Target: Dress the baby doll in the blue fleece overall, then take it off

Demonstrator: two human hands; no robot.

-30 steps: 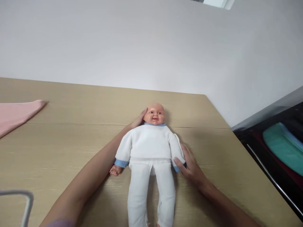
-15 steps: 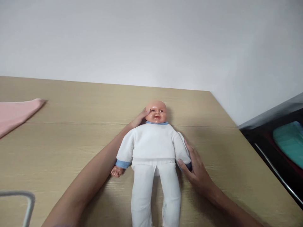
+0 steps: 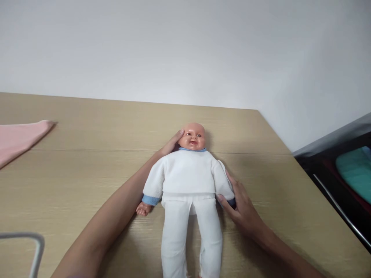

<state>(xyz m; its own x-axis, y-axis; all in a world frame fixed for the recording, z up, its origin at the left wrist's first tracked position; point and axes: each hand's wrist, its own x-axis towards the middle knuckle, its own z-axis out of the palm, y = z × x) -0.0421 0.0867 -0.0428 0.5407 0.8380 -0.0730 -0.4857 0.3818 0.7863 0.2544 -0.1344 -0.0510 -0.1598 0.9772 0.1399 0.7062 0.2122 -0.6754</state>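
Note:
A baby doll (image 3: 189,172) lies on its back on the wooden table, dressed in a white fleece top with blue cuffs and white trousers. Its bald head points toward the wall, and its feet run out at the lower edge. My left hand (image 3: 174,142) cups the side of the doll's head, thumb against it, with the other fingers hidden behind. Around the doll's sleeve end on the right, my right hand (image 3: 239,200) is wrapped, thumb on the near side and fingers on the outer side. The doll's other hand (image 3: 143,209) rests beside my left forearm.
Pink cloth (image 3: 23,139) lies on the table at the left. A grey metal bar (image 3: 37,251) bends into view at the lower left. Past the table's right edge stands a black-framed object (image 3: 321,170) with teal fabric (image 3: 355,173). A pale wall (image 3: 150,50) rises behind.
My left thumb has shifted slightly back on the side of the doll's head. My right hand keeps its place on the sleeve.

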